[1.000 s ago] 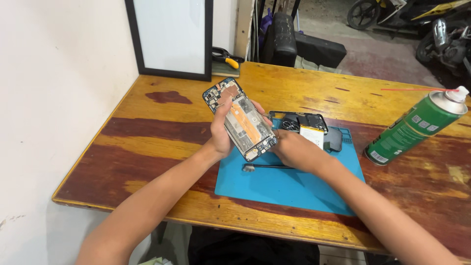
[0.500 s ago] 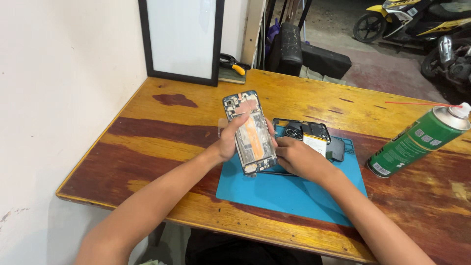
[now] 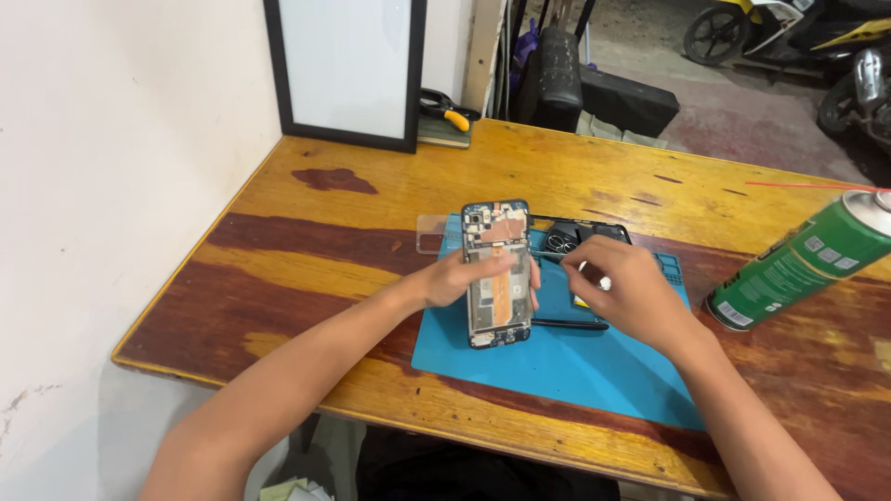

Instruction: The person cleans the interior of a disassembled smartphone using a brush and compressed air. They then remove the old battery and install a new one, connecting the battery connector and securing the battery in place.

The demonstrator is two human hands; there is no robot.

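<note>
Opened phone (image 3: 497, 275) shows copper and grey internals.

Spray can (image 3: 806, 263) right; mat (image 3: 557, 371) front free.

A green cylindrical spray can (image 3: 806, 262) lies tilted at the right end of the wooden table (image 3: 306, 250), its label green with small white patches and a white barcode panel near the base. At the table's far left edge, a black-framed white panel (image 3: 348, 67) leans upright against the wall.
</note>
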